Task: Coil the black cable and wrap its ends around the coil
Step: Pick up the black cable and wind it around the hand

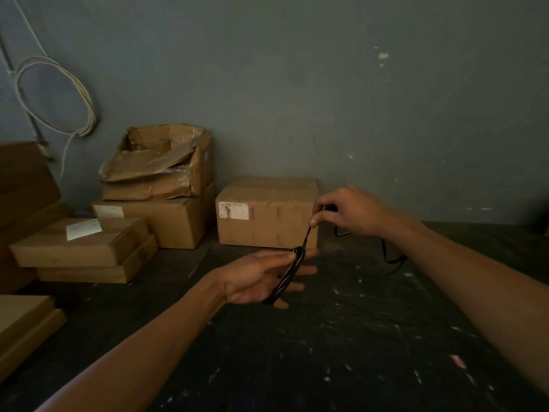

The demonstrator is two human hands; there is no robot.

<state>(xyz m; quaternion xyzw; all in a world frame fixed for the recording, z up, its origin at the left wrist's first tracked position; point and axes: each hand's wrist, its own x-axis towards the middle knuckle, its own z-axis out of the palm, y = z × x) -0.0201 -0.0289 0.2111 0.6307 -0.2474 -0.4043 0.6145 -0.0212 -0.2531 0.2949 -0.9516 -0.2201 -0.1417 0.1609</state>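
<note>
The black cable (287, 275) is wound in several turns around the fingers of my left hand (261, 278), which is held palm up over the dark table. One taut strand runs up and to the right from the coil to my right hand (347, 214), pinched between thumb and forefinger. The loose remainder of the cable (392, 257) drops from under my right hand and trails onto the table to the right. Its far end is hard to make out in the dim light.
A closed cardboard box (266, 215) stands just behind my hands against the grey wall. More boxes (157, 185) are stacked at the back left, flat cartons (80, 242) at the left. A pale cable loop (56, 93) hangs on the wall. The dark table (341, 352) is paint-flecked.
</note>
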